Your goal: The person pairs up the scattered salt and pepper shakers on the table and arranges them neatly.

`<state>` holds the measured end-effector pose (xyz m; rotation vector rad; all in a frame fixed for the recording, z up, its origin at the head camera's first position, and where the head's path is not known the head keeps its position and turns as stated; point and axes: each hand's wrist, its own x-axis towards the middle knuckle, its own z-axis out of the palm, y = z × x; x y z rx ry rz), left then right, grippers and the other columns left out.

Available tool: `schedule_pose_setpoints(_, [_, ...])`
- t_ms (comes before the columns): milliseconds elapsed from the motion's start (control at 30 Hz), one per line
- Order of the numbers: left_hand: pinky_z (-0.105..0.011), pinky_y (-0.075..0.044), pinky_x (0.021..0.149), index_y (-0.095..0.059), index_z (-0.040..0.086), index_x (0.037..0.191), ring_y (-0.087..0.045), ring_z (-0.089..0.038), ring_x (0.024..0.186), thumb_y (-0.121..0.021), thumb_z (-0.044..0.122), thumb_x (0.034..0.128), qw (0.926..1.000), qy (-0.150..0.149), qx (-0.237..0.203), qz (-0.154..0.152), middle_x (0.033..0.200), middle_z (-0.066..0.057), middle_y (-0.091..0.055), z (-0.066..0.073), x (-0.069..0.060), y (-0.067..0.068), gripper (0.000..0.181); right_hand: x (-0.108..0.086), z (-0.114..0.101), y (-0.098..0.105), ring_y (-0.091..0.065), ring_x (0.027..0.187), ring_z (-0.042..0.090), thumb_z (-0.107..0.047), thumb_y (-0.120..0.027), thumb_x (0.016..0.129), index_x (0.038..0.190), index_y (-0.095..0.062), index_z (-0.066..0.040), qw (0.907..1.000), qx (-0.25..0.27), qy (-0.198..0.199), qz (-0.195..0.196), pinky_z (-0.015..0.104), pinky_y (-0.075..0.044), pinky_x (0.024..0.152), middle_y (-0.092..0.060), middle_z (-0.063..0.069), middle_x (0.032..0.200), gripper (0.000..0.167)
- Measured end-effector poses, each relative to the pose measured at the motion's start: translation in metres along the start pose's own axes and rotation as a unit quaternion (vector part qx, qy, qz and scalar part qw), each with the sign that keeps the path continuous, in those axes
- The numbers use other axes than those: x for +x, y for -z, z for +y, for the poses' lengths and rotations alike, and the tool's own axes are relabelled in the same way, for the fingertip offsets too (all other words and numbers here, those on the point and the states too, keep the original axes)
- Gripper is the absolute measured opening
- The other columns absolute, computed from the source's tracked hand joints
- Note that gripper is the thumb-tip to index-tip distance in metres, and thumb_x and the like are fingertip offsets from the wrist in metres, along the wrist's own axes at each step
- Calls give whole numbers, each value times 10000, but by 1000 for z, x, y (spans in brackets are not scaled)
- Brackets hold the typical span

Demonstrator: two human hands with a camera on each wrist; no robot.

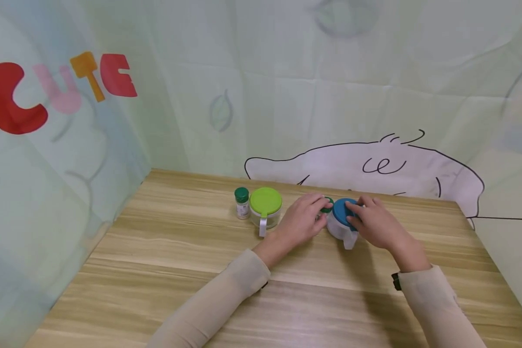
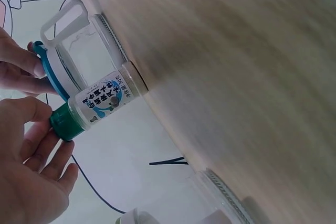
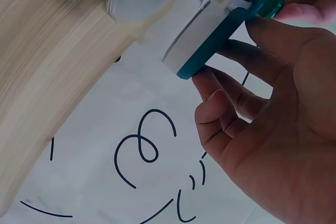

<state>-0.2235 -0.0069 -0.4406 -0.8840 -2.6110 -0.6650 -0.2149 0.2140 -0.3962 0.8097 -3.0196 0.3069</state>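
Note:
My left hand (image 1: 302,217) holds a small spice bottle (image 2: 107,98) by its green cap (image 2: 67,121), thumb on one side and fingers on the other. The bottle stands upright against the side of a clear seasoning jar (image 2: 92,51) with a blue lid (image 1: 344,211) and a white handle (image 1: 350,240). With its thumb and fingers, my right hand (image 1: 378,222) grips the edge of that blue lid. In the head view, the left hand hides most of the bottle. The jar and bottle both appear to rest on the table.
To the left on the wooden table (image 1: 191,285) stands a clear jar with a lime-green lid (image 1: 265,200). Another green-capped spice bottle (image 1: 242,205) is beside it. A printed cloth backdrop (image 1: 287,111) rises along the table's back edge.

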Motion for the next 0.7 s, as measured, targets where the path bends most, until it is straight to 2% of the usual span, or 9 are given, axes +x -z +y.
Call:
schedule_pose_setpoints(167, [-266, -491, 1119, -718, 104, 1269, -637, -157, 1199, -706, 159, 1007, 9999, -31, 99, -69, 1221, -4, -688, 1, 1, 1, 268, 1, -1, -1, -541, 1051, 391, -184, -645, 1063, 1450, -596, 62, 9998, -140, -110, 83, 550, -548, 875, -588, 230, 1181, 462])
schedule_pose_setpoints(367, [-290, -452, 1176, -700, 95, 1307, -613, -183, 1306, -660, 212, 1044, 9993, -58, 196, -319, 1349, -31, -674, 4, 4, 6, 291, 0, 1, -2, -554, 1064, 413, -189, -654, 1057, 1436, -605, 61, 9996, -163, -146, 200, 572, -551, 884, -586, 229, 1176, 457])
schedule_pose_setpoints(533, [-319, -477, 1154, -704, 95, 1318, -620, -200, 1304, -529, 343, 1121, 9989, 78, -160, -429, 1373, -40, -671, 1, 6, 9, 362, 1, 0, -3, -565, 1105, 441, -209, -662, 1055, 1438, -608, 50, 9995, -152, -210, 179, 604, -553, 922, -590, 251, 1233, 466])
schedule_pose_setpoints(700, [-351, -465, 1170, -680, 85, 1378, -595, -215, 1342, -444, 423, 1141, 9976, 124, -658, -198, 1419, -62, -642, -3, 2, 11, 475, 3, -2, -1, -591, 1176, 487, -251, -670, 1051, 1428, -606, 51, 9991, 8, -294, 297, 646, -533, 986, -595, 288, 1318, 488])
